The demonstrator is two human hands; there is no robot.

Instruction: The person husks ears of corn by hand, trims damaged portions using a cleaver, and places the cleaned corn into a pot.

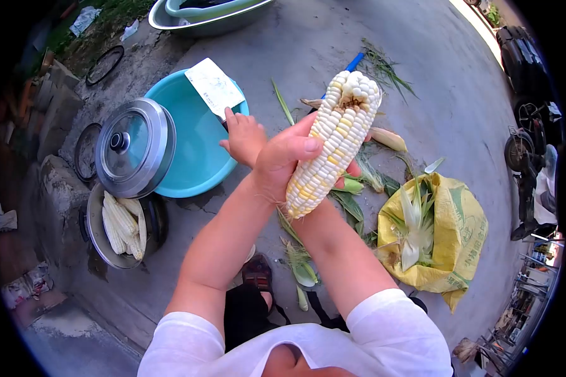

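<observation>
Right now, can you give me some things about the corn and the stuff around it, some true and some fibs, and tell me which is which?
1. The left hand holds a corn cob. True.
2. The right hand is empty. False: the right hand holds a wide knife.
3. The corn cob in the left hand has a brown patch near one end. True.
4. The big basin is red. False: the basin is blue-green.
5. Green husks stick out of the yellow bag. True.
6. The pot has apples in it. False: the pot has peeled cobs in it.
</observation>
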